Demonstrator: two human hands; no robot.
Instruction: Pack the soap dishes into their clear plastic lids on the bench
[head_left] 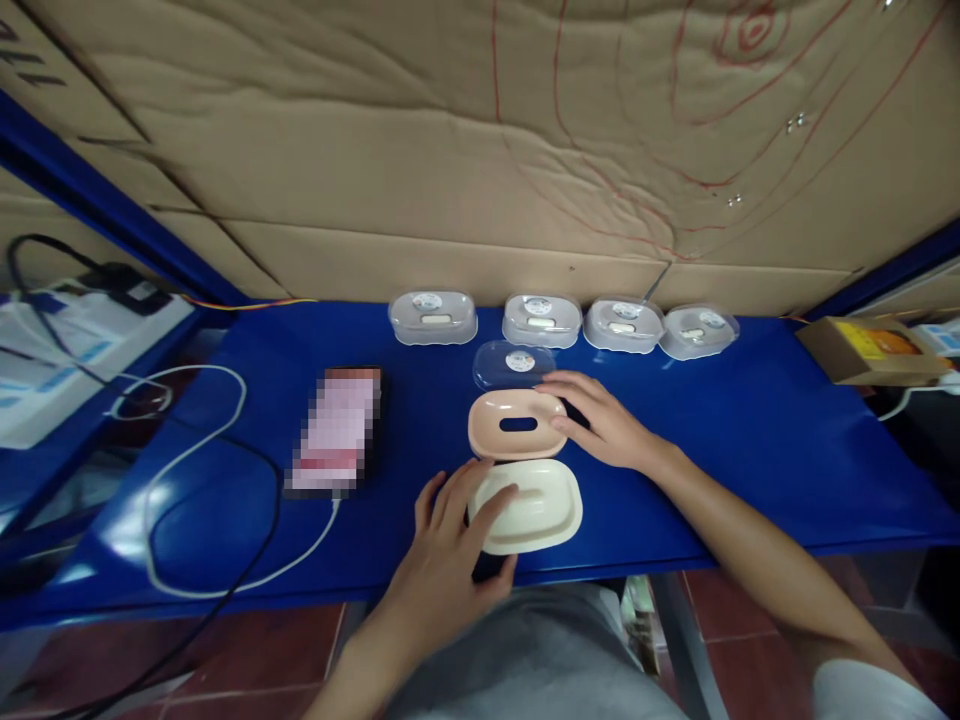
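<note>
My left hand (450, 550) has its fingers spread over the left side of a cream oval soap dish (536, 510). The index finger reaches across this dish, and the thumb lies by its front edge. Directly behind it is a peach oval soap dish piece (487, 425) with a slot in its middle. My right hand (604, 425) lies at the right end of the peach piece, thumb at its rim. Its other fingers stretch toward a clear plastic lid (495, 368) with a round label, flat on the table. Both hands have their fingers apart.
Several lidded soap boxes (433, 325) line the back of the blue table (720, 450) against a cardboard wall (337, 170). A phone (335, 430) with a white charging cable (244, 377) lies at left. A small cardboard box (832, 350) stands at right.
</note>
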